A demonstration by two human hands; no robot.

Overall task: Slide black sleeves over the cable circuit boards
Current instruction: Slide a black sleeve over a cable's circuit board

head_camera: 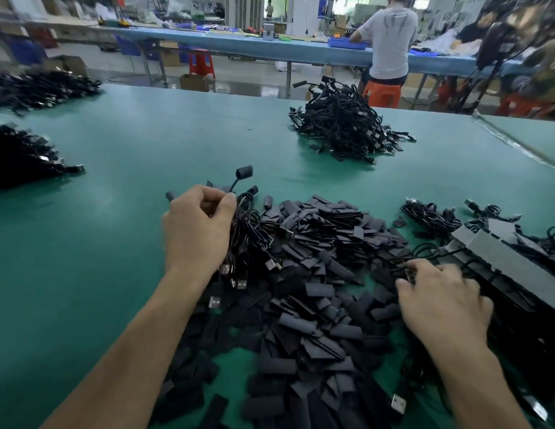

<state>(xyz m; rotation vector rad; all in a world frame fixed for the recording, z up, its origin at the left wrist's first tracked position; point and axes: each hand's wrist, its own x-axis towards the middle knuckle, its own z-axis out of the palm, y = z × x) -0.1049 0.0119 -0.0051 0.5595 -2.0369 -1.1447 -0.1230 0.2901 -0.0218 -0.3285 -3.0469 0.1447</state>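
Gathering stock for the next sleeving, by the look of it: the bundle of cables [254,239] sits at centre frame, clamped in the left hand [197,230] with fingers curled tight round it, USB plugs hanging below and one sleeved end [244,172] poking up above the fist. Loose black sleeves [316,274] are heaped just right of and below the bundle. The right hand [443,301], lower right, has its fingers bent down into tangled cables; too blurred to tell whether they pinch anything. The next move likely calls for freeing one bare cable, picking a single sleeve and threading it on. Tangles are the obstacle. Farther out: grey strips [502,258] at right, a cable heap [341,125] upper centre, dark heaps [22,156] at left, the green table [146,144], and a person [389,41] at a far bench.
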